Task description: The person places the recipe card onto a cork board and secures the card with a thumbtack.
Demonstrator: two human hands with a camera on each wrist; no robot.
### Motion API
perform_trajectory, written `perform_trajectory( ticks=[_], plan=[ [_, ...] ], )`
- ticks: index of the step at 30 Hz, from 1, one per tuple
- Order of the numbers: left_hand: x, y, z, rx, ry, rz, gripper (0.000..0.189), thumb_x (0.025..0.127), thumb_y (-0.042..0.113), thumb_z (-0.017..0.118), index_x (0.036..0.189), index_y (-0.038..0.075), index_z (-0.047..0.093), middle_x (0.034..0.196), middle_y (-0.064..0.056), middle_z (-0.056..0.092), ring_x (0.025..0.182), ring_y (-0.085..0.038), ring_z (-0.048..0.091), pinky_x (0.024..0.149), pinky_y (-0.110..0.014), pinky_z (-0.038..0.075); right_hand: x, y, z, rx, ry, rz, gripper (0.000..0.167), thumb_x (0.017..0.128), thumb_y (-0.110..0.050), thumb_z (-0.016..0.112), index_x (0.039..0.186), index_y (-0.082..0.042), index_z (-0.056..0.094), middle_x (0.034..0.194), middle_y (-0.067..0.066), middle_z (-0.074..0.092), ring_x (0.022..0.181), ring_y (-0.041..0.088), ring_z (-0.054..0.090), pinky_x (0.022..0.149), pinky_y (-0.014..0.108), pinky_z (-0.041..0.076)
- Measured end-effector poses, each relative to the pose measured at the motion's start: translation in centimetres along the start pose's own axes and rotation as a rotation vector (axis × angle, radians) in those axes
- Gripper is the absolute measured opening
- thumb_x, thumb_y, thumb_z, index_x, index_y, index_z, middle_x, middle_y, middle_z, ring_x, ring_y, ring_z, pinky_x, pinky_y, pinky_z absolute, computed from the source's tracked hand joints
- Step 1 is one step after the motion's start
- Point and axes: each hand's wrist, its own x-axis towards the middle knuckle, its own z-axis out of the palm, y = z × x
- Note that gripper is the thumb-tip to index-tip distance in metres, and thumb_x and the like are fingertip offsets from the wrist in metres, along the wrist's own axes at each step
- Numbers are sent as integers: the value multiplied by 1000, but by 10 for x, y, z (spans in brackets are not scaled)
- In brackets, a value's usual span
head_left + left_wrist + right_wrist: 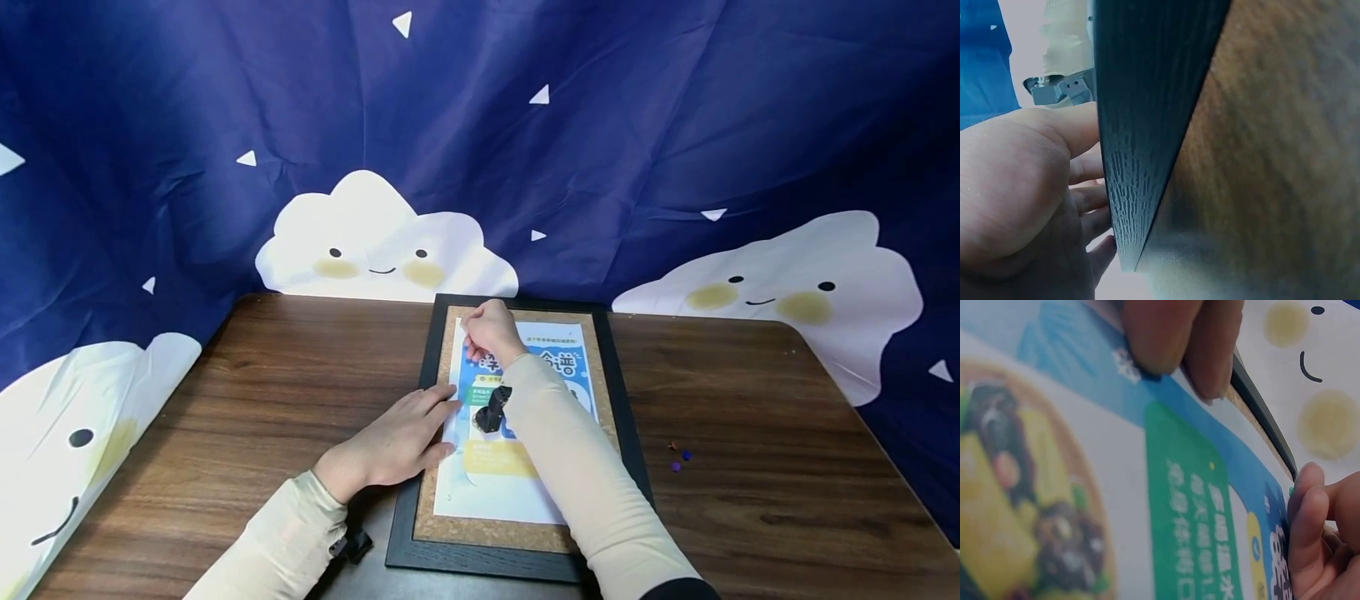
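A printed poster point(498, 496) with blue, green and yellow blocks lies on a corkboard point(450, 531) with a black wooden frame point(480, 558). My left hand point(401, 437) rests over the frame's left side, fingers spread and fingertips on the poster's left edge. At the poster's upper left corner, my right hand point(491, 329) pinches a small green push pin point(1292, 490) between thumb and forefinger; most of the pin is hidden by the fingertips. The left wrist view shows the left palm beside the black frame's outer side.
Right of the board, several small pins point(676, 467), purple, blue and orange, lie on the brown wooden table point(750, 517). A dark blue curtain point(585, 167) with printed clouds hangs behind the table. The right forearm crosses over the board's right part.
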Motion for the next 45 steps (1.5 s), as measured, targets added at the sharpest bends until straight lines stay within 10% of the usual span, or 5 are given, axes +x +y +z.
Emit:
perform_trajectory(
  ticks=[45],
  plan=[
    [-1, 3, -1, 21, -3, 7, 57, 111, 25, 62, 157, -5, 48, 167, -24, 42, 155, -38, 43, 126, -57, 40, -31, 20, -18, 163, -178, -226, 29, 111, -12, 59, 133, 7, 65, 89, 11, 71, 72, 15, 72, 71, 27, 65]
  ],
)
